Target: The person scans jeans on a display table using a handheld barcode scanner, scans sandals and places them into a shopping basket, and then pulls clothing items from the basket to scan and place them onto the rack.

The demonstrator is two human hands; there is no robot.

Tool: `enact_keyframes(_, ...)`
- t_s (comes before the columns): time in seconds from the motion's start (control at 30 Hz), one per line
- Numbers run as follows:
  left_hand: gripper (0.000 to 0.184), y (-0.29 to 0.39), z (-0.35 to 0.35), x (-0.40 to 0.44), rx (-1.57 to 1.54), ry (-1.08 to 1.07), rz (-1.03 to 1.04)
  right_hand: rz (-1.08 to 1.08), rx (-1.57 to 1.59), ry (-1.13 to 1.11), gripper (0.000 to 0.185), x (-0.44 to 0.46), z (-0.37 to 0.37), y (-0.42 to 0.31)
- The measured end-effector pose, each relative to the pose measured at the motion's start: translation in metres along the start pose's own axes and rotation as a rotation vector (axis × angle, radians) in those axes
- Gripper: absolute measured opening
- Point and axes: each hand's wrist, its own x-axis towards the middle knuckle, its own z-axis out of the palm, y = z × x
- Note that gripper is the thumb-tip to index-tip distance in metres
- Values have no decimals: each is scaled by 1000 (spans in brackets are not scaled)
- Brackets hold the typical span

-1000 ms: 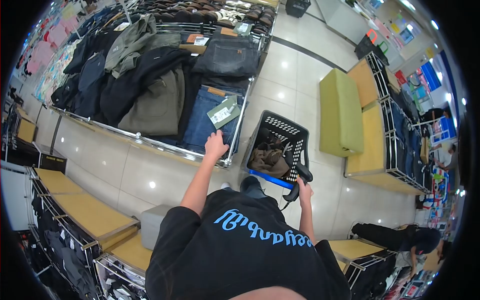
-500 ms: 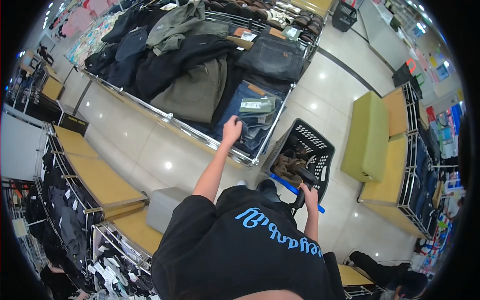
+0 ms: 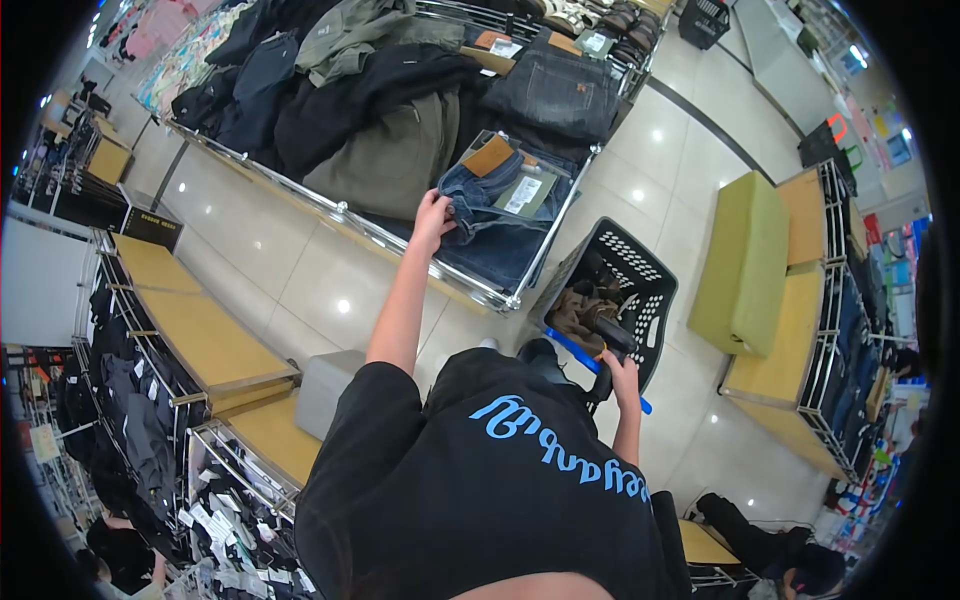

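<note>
Jeans [image 3: 482,196] have folded over — just right of the left hand [image 3: 432,219], clamped on them.

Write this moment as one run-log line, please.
left hand: gripping blue jeans | right hand: holding black handheld scanner | black basket: brown cloth inside

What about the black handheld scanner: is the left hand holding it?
No, the right hand grips the black handheld scanner by its handle, while the left hand grasps folded blue denim jeans.
</note>
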Motion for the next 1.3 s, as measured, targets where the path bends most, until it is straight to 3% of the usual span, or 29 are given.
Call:
enact_keyframes(0.1,37,-22,20,-8,194,-62,174,-14,17,-25,38,3,-1,9)
enact_keyframes(0.17,52,-35,36,-26,667,-74,378,-9,35,-48,36,1,-2,6)
enact_keyframes(0.23,58,-49,47,-38,916,-360,457,-44,91,-56,34,-1,-1,2)
enact_keyframes(0.27,60,-73,47,-33,1075,-421,592,-61,121,-59,33,-2,-1,0)
enact_keyframes(0.33,60,-69,62,-49,1300,-352,505,-68,147,-69,32,-4,-3,-3)
enact_keyframes(0.53,58,-59,69,-58,1277,-272,480,-80,142,-40,31,-4,-1,-2)
enact_keyframes(0.73,66,-56,100,-56,1167,-82,786,-183,153,67,29,-10,2,6)
enact_keyframes(0.83,57,-68,106,-43,1300,-172,645,-278,215,213,24,-15,7,17)
enact_keyframes(0.93,52,-83,99,-27,1205,-158,638,-229,471,359,21,-33,3,-2)
enact_keyframes(1.0,52,-84,92,-22,1038,-229,524,-143,603,542,21,-37,-2,2)
enact_keyframes(1.1,59,-83,89,-31,943,-348,469,-97,570,630,21,-40,-25,24)
enact_keyframes(1.13,60,-102,93,-30,1001,-286,471,-76,564,642,21,-43,-33,27)
enact_keyframes(1.2,55,-69,119,-82,1090,-202,469,-73,423,626,22,-41,-49,42)
enact_keyframes(1.27,48,-63,150,-122,1288,-8,811,-57,301,603,23,-44,-64,40)
enact_keyframes(1.3,46,-50,165,-142,1211,-149,925,-57,311,616,26,-40,-68,48)
